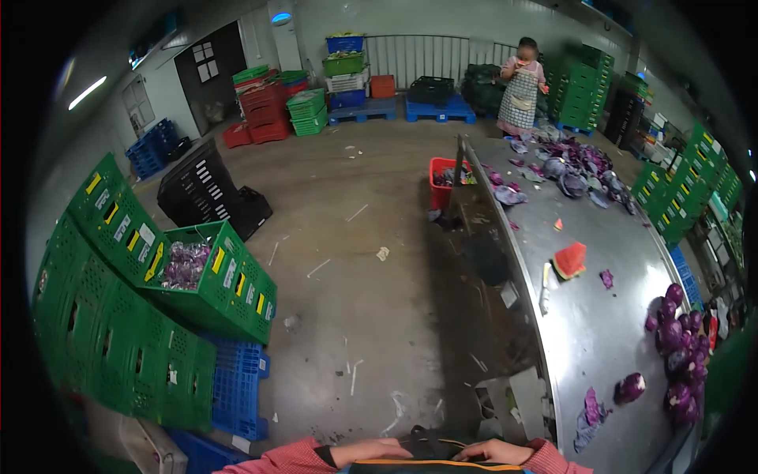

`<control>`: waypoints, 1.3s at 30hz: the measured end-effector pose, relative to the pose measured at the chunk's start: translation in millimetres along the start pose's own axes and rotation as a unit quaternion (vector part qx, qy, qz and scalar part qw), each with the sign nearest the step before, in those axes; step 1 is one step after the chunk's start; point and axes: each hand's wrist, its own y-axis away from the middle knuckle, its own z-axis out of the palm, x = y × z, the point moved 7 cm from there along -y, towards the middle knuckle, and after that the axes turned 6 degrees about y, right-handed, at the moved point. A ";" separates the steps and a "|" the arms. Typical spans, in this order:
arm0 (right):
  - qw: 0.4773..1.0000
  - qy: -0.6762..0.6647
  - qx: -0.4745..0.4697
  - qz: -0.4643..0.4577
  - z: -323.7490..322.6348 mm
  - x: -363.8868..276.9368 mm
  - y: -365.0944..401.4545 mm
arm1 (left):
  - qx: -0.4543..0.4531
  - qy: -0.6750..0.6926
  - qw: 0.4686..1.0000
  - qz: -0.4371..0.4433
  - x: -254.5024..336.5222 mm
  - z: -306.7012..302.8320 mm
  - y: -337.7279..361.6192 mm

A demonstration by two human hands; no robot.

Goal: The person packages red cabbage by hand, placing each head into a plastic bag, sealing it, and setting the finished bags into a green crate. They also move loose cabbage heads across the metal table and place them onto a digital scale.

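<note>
At the bottom edge, my left hand (371,451) lies flat with its fingers together, against a dark bag or garment with orange trim (430,464) at my waist. My right hand (497,452) rests on the other side of this dark item, fingers stretched toward the middle; their tips are partly hidden. Neither hand shows anything held. Pink checked sleeves cover both forearms. To the right stands a metal table (584,324) bearing a watermelon slice (569,260), a knife (545,288), a purple cabbage (630,388) and a heap of purple cabbages (681,347).
Loose cabbage leaves (572,170) cover the table's far end, near a person in a checked apron (518,99). A red bin (439,189) stands beside the table. Green crates (118,332) and a blue pallet (239,387) are on the left. Scraps litter the floor (355,261).
</note>
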 end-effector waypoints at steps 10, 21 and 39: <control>0.980 0.194 0.005 -0.042 -206.7 -49.5 -183.1 | 0.127 0.107 0.982 -0.090 36.4 -233.5 -43.8; 0.949 0.167 -0.179 -0.197 -422.2 -69.7 -417.5 | 0.279 0.170 0.945 -0.004 76.1 -513.6 -93.3; 1.000 0.016 0.017 -0.019 -845.1 -113.5 -718.9 | 0.140 0.002 0.990 0.022 190.4 -1092.7 -191.9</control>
